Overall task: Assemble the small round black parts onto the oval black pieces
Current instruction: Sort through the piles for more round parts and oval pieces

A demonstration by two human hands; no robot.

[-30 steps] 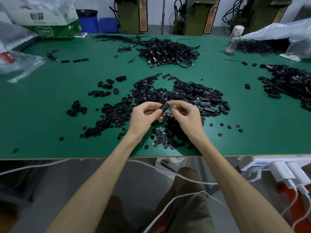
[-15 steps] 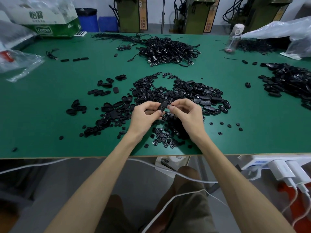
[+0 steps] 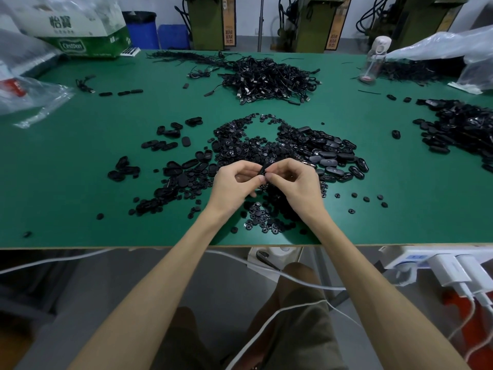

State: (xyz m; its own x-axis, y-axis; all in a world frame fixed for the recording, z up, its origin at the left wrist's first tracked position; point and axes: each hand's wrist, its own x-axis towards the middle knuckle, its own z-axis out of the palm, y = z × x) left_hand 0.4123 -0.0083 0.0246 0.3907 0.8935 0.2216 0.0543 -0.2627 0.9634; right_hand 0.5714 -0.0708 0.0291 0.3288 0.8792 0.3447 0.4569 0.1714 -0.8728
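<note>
My left hand (image 3: pixel 234 186) and my right hand (image 3: pixel 294 184) meet above the middle of the green table (image 3: pixel 80 161). Between their fingertips they pinch one oval black piece (image 3: pixel 263 168), mostly hidden by the fingers; whether a round part sits on it I cannot tell. Under and behind the hands spreads a heap of small round black parts (image 3: pixel 240 141). More oval black pieces (image 3: pixel 332 156) lie heaped to the right of the hands, and others (image 3: pixel 184 169) to the left. Loose round parts (image 3: pixel 262 221) lie near the front edge.
A tangle of black cables (image 3: pixel 269 78) lies at the back centre. Another pile of black pieces (image 3: pixel 464 126) is at the far right. Plastic bags (image 3: pixel 29 97) and a cardboard box (image 3: pixel 80 30) sit at the back left, a bottle (image 3: pixel 374 60) at the back right. A power strip (image 3: pixel 426 259) hangs below the table edge.
Both hands have stayed together over the pile. The fingers have closed tighter around the oval piece, so less of it shows now.
</note>
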